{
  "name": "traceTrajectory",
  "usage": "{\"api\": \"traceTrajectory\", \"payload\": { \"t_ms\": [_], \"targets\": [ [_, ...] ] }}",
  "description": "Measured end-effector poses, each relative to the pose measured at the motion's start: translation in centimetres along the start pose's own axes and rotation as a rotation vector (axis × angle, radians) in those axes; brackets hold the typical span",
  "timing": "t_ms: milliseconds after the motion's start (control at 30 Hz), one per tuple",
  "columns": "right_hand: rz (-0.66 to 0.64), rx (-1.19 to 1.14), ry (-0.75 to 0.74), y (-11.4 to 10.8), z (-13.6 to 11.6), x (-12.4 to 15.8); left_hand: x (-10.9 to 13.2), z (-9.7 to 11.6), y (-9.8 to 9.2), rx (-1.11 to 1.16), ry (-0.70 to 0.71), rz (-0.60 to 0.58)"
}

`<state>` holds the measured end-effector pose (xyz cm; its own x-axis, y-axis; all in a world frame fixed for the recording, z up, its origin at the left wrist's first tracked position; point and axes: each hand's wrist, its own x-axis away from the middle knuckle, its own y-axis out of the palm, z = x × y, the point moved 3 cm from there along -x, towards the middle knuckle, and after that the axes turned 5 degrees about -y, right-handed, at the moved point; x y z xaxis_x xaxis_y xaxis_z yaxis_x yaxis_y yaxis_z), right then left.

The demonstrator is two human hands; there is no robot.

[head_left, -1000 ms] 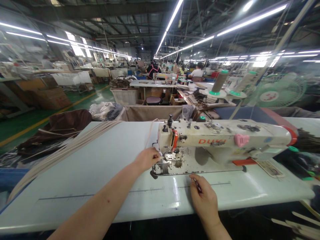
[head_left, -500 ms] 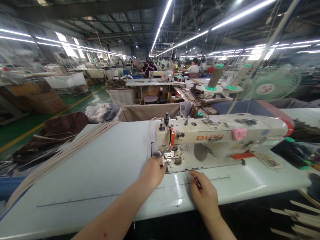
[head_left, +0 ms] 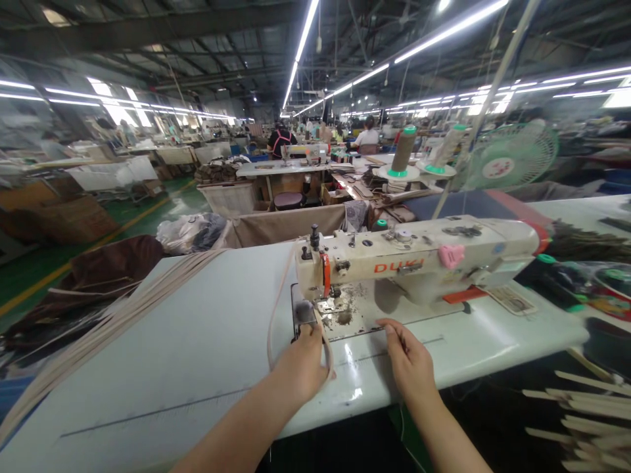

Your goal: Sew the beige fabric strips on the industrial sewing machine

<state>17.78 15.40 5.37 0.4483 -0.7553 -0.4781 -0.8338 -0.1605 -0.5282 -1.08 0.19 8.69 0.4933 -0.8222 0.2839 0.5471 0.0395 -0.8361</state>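
Pale strip [head_left: 328,348] partly hidden by the left hand [head_left: 302,364], both forearms [head_left: 241,417] cut off below.

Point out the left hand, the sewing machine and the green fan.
Left hand [head_left: 302,364]: head view, back of the hand.
Sewing machine [head_left: 430,278]: head view, side of its upper body.
Green fan [head_left: 497,168]: head view, central hub.

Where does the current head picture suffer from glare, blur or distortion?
Head view: glare streaks the tabletop between left hand and right hand; head view: boxes at far left look smeared; head view: fan seems stretched sideways; head view: ceiling light blown white.
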Motion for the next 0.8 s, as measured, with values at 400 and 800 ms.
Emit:
{"api": "traceTrajectory", "payload": {
  "t_ms": [400, 800],
  "targets": [
    [-0.324, 0.471, -0.349, 0.2, 4.5, -8.0, 0.3, -0.1, 0.7, -0.196, 0.300, 0.166],
    [-0.472, 0.416, -0.502, 0.4, -5.7, 9.6, 0.1, -0.5, -0.6, -0.139, 0.398, 0.088]
  ]
}}
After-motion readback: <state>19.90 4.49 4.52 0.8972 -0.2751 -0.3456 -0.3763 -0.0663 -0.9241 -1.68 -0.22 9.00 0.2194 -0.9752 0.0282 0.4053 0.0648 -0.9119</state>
